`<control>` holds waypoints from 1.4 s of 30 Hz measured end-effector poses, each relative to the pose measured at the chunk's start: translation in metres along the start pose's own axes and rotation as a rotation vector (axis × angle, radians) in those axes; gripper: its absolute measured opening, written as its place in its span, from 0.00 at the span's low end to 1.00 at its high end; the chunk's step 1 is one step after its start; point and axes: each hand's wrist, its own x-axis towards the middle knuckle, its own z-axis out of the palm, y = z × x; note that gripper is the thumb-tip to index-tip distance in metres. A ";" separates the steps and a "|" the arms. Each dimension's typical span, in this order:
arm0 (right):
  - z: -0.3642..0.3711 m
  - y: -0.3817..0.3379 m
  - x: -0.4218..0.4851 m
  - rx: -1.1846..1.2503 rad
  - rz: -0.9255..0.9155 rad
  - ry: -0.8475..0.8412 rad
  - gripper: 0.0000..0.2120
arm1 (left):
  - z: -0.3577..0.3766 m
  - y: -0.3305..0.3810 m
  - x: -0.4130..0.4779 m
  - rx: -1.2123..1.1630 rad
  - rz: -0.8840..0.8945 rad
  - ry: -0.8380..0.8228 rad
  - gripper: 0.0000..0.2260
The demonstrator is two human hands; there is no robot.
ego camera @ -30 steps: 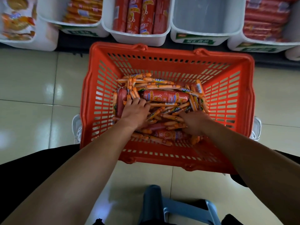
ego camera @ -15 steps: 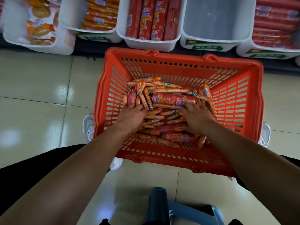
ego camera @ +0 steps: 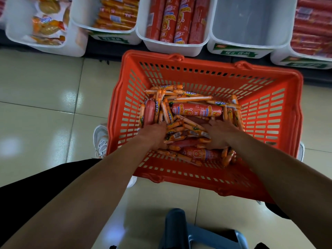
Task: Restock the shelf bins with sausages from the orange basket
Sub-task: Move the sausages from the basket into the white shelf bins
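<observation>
1. Tiled floor (ego camera: 41, 83) with orange basket (ego camera: 206, 62) on it, both hands inside.
2. Left hand (ego camera: 154, 135) dug into thin sausages (ego camera: 179, 123), grip blurred, cannot tell; right hand (ego camera: 220, 133) flat, fingers spread on pile.
3. Three thick sausages (ego camera: 196, 110) visible, thin ones too tangled to count.
4. Five white bins (ego camera: 172, 49) beyond far rim, tops cut off; fourth bin (ego camera: 251, 22) shows bare bottom.
5. Bare tiles left of basket.
</observation>
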 end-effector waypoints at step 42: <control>-0.006 -0.017 -0.005 0.399 0.117 0.208 0.19 | -0.017 -0.007 -0.061 -0.529 0.013 0.174 0.20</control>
